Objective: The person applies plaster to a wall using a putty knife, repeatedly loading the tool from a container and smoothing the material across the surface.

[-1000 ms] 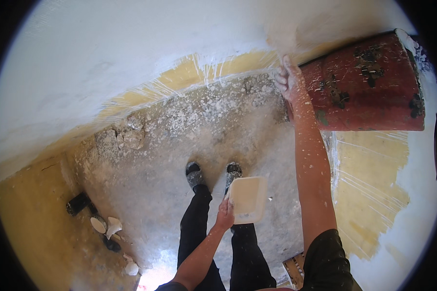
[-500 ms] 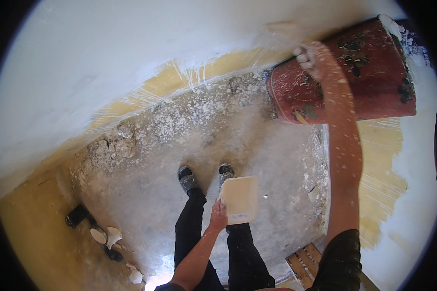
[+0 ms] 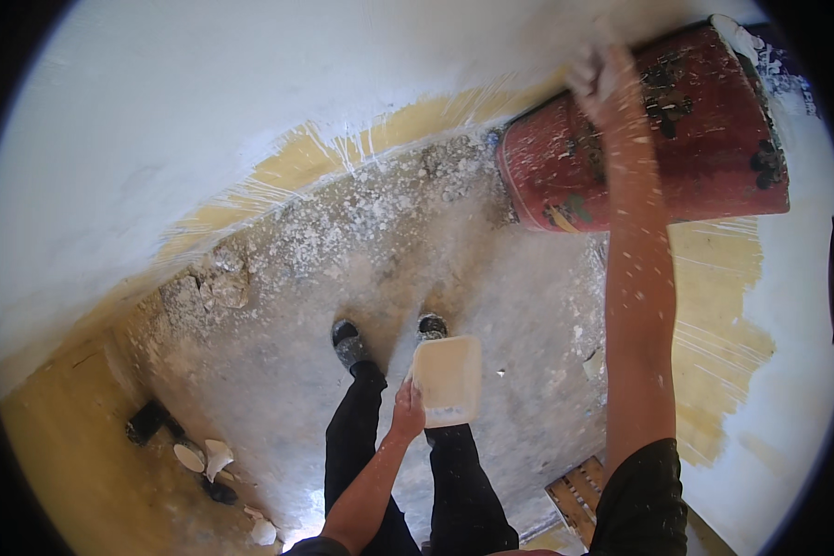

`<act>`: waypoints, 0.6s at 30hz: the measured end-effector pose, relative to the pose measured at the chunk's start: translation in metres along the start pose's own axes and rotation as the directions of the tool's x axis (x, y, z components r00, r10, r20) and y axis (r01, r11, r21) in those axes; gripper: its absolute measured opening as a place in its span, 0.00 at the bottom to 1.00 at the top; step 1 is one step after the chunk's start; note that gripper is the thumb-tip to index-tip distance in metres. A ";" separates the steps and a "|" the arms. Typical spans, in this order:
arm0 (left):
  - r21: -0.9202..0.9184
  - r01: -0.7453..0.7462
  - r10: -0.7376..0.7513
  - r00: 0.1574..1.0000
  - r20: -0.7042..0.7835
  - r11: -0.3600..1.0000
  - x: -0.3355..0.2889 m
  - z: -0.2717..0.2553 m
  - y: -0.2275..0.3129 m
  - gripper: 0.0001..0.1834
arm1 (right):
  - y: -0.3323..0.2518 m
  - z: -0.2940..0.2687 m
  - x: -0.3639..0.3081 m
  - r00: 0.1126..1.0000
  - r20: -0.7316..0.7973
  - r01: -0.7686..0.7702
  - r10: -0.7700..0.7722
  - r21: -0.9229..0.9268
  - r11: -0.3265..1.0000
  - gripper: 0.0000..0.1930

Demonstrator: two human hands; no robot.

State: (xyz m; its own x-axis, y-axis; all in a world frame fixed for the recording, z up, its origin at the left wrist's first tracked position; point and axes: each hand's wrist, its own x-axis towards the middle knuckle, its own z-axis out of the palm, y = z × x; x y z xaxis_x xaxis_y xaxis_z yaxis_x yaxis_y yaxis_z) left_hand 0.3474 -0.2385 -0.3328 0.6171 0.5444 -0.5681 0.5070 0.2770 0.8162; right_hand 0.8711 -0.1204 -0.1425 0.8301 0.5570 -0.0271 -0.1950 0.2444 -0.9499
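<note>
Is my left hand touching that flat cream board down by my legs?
Touching. The head view shows the left hand gripping the lower left edge of the cream board, fingers wrapped on it with no gap.

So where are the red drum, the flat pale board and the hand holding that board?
red drum (image 3: pixel 704 157), head view, on its curved side.
flat pale board (image 3: pixel 447 380), head view, middle of its face.
left hand (image 3: pixel 406 408), head view, back of the hand.

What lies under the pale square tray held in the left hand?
Under the pale tray, held at its edge by the left hand, are the dusty plaster-spattered floor and the black-trousered right leg. The tray covers the leg above the right shoe.
</note>
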 end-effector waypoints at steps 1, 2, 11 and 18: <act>0.055 -0.001 0.001 1.000 -0.003 0.998 0.000 -0.001 0.007 0.19 | 0.031 -0.014 0.001 0.993 0.023 -0.120 0.118 0.058 0.991 0.09; 0.001 -0.005 0.005 1.000 0.002 1.000 0.001 -0.003 0.012 0.19 | 0.058 -0.034 0.000 0.966 0.116 -0.246 0.229 0.164 0.955 0.09; 0.076 -0.008 0.012 0.999 -0.043 0.997 0.004 -0.002 0.012 0.18 | 0.122 -0.106 -0.019 0.743 -0.227 -0.660 0.630 -0.402 0.635 0.07; 0.093 0.003 -0.001 1.000 -0.018 0.996 0.010 -0.003 0.013 0.18 | -0.055 -0.051 0.004 0.917 -0.162 -0.392 0.365 -0.535 0.748 0.09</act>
State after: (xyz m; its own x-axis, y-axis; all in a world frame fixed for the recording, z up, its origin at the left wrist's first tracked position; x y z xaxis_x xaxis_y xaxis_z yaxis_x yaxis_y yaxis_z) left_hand 0.3586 -0.2269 -0.3277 0.6055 0.5586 -0.5669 0.5626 0.2033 0.8013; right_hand 0.9112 -0.1720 -0.1062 0.7747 0.4710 -0.4218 -0.1921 -0.4603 -0.8668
